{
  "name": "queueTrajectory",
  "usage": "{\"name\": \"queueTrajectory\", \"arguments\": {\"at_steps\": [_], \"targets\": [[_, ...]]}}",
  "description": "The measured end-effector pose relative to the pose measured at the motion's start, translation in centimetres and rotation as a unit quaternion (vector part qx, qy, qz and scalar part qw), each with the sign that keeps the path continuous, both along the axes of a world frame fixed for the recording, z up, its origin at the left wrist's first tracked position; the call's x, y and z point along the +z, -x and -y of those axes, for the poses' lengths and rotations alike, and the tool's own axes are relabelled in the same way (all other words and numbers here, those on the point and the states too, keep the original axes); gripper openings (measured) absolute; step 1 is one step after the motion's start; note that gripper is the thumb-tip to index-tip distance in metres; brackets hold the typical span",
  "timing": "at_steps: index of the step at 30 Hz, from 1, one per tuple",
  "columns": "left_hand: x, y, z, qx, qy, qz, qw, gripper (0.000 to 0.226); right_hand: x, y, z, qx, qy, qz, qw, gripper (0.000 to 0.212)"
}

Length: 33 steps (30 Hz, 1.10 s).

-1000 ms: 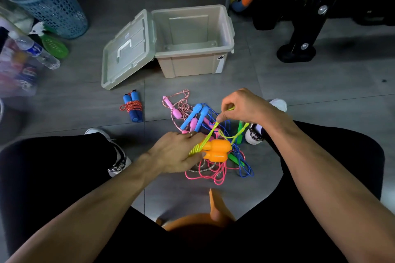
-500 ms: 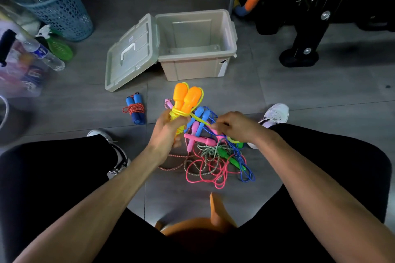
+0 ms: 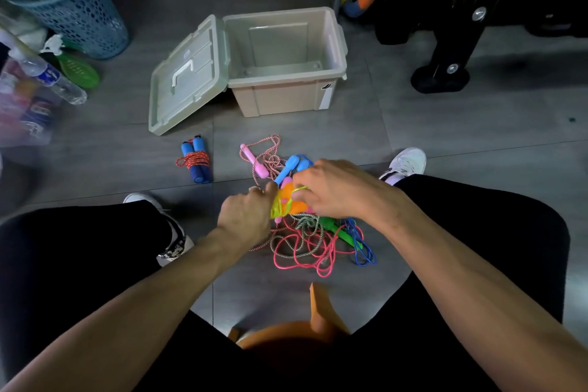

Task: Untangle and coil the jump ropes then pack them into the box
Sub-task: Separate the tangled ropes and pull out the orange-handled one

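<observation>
Landmark: beige plastic storage box, open on the grey tile floor, hinged lid folded back on its left side. Interior bare as far as visible; nothing packed yet.

Done, by appearance: one jump rope with blue foam handles and red-orange cord, cord wound tight round the paired handles, lying on the floor in front of the box lid, apart from the rest. Not yet boxed.

In hand: jump rope with orange plastic handles and yellow-green cord, held above the pile in front of the box. Left hand curled round the wound yellow-green cord and handle end. Right hand with fingers bent over the orange handles, fingertips pinching a loop of the same cord. Likely stage: last turns of the wrap or tucking the end; exact finger placement hidden.

Left to do: tangled pile on the floor in front of the box, under and just beyond both hands. Included: pink-handled rope with red-and-white twisted cord, light blue handles, green handle, pink thin cord, grey-green braided cord, blue thin cord. Count of separate ropes unclear.

Estimate: roughly a third through untangling and coiling; packing not begun.
</observation>
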<state>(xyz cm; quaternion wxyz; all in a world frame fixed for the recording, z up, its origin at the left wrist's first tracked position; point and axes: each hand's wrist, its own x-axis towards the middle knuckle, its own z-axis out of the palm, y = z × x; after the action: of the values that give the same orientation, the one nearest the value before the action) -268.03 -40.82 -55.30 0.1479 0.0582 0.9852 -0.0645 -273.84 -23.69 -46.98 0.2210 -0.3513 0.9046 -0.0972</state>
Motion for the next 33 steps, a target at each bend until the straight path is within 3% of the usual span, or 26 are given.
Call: {"name": "queueTrajectory", "arguments": {"at_steps": [3, 6, 10, 13, 17, 19, 21, 23, 26, 28, 30, 33], "targets": [[-0.3, -0.6, -0.2, -0.145, -0.066, -0.031, 0.987, 0.061, -0.4, 1.8, -0.9, -0.009, -0.010, 0.003, 1.000, 0.020], [-0.4, -0.7, 1.2, -0.292, -0.170, -0.097, 0.936, 0.066, -1.2, 3.8, -2.8, -0.072, 0.027, 0.087, 0.993, 0.024], [-0.4, -0.7, 1.5, -0.320, -0.261, -0.119, 0.903, 0.059, -2.7, 4.5, -3.6, -0.121, 0.092, 0.180, 0.972, 0.023], [0.5, -0.7, 1.5, -0.204, -0.372, -0.151, 0.893, 0.039, -3.5, 4.5, -4.0, -0.161, 0.156, 0.202, 0.953, 0.019], [2.3, -0.3, 1.2, 0.097, -0.524, -0.151, 0.833, 0.029, -4.1, 4.5, -4.7, -0.195, 0.220, 0.209, 0.933, 0.025], [2.5, -0.4, 0.9, 0.205, -0.563, -0.138, 0.789, 0.028, -4.9, 3.9, -4.5, -0.189, 0.187, 0.209, 0.941, 0.024], [2.6, -0.3, 0.7, 0.309, -0.607, -0.134, 0.720, 0.023, -5.8, 3.1, -3.8, -0.168, 0.138, 0.196, 0.956, 0.027], [2.4, 0.1, 1.2, 0.380, -0.612, -0.117, 0.684, 0.018, -5.9, 2.0, -2.7, -0.144, 0.096, 0.196, 0.965, 0.025], [1.4, 0.7, 2.2, 0.386, -0.558, -0.107, 0.727, 0.017, -5.3, 0.2, -0.7, -0.085, 0.050, 0.197, 0.975, 0.029], [0.8, 0.7, 2.7, 0.382, -0.485, -0.099, 0.781, 0.013, -5.2, -1.1, 0.5, -0.056, 0.027, 0.183, 0.981, 0.031], [0.5, 0.3, 2.6, 0.385, -0.389, -0.072, 0.834, 0.028, -5.2, -1.8, 1.3, -0.015, 0.004, 0.139, 0.990, 0.034], [0.6, -0.3, 1.6, 0.319, -0.230, -0.032, 0.919, 0.034, -4.9, -2.7, 2.1, 0.059, -0.022, 0.060, 0.996, 0.026]]}}
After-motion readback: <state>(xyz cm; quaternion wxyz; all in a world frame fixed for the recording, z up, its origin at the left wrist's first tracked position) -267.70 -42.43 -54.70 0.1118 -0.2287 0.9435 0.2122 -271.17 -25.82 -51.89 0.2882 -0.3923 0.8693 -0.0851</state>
